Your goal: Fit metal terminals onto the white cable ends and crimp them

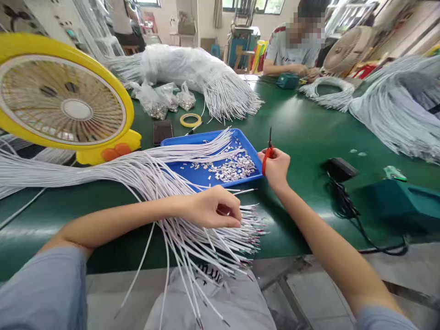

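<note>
My right hand [277,168] grips red-handled scissors [267,159] at the right edge of a blue tray [249,143], with the dark blades pointing away from me. Many small silvery metal pieces [233,168] lie in the tray. My left hand [216,207] is over a bundle of thin white cables [192,238], its fingers curled together in a pinch. Whatever sits between those fingertips is too small to make out. The cable ends fan out below and right of that hand, some hanging over the table edge. Other white cables [206,149] lie across the tray.
A yellow fan [77,107] stands at left. Behind the tray are a dark phone [162,131], a yellow tape roll [190,120], plastic bags of parts [158,101] and wrapped cables [192,68]. A black adapter [340,168] and teal device [405,204] lie right. Another person [292,52] sits opposite.
</note>
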`<state>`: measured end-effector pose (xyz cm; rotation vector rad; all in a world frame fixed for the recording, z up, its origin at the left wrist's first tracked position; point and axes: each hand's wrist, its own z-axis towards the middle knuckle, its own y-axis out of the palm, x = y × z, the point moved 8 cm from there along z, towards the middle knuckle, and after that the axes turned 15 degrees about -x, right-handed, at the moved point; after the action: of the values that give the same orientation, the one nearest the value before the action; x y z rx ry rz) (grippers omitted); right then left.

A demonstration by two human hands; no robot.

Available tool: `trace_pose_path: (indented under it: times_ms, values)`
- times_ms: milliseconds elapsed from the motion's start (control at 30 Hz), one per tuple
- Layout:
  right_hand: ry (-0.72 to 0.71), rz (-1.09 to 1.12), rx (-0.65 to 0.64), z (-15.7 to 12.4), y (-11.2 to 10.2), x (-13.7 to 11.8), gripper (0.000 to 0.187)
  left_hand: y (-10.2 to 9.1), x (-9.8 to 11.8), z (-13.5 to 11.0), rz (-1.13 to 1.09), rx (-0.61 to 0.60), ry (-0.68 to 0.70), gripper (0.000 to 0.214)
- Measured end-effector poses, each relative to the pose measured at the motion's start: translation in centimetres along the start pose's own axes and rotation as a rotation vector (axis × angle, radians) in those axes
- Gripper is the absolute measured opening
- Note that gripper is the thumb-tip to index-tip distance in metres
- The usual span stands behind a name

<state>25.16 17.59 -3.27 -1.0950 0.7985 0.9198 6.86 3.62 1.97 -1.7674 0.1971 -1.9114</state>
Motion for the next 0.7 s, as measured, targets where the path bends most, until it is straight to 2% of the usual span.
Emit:
trace_pose_path:
  times_ms: [200,300,367,467,500,533,567,600,700]
  values:
    - [0.003,0.04,-0.002,0.1,0.0,0.1,0.015,2.8,1.3,0.1,0.04,-0.207,0.068,0.013]
    - [0.003,0.05,-0.009,0.1,0.1,0.2,0.014,2.6,1.9,0.2,0.12,-0.225,0.124,0.011]
    - [0.003,0.057,-0.015,0.0,0.2,0.2,0.014,0.2,1.1,0.0,0.217,-0.103,0.103,0.017]
    - [0.004,0.064,-0.02,-0.2,0.3,-0.1,0.013,-5.7,-1.6,-1.4,0.364,0.281,-0.027,0.019]
    - [0.004,0.066,-0.022,-0.2,0.3,-0.1,0.013,-7.3,-2.7,-1.9,0.334,0.374,-0.063,0.019]
    - [0.004,0.068,-0.024,-0.3,0.4,-0.2,0.013,-8.2,-3.9,-2.2,0.267,0.406,-0.098,0.021]
    - [0.004,0.07,-0.025,-0.3,0.4,-0.3,0.013,-8.5,-4.7,-2.3,0.203,0.395,-0.123,0.022]
    - [0.005,0.072,-0.025,-0.3,0.4,-0.3,0.013,-8.2,-5.4,-2.0,0.146,0.328,-0.147,0.024]
    - [0.006,0.079,-0.019,-0.3,0.3,-0.2,0.013,-4.9,-5.6,-1.1,0.114,-0.006,-0.226,0.023]
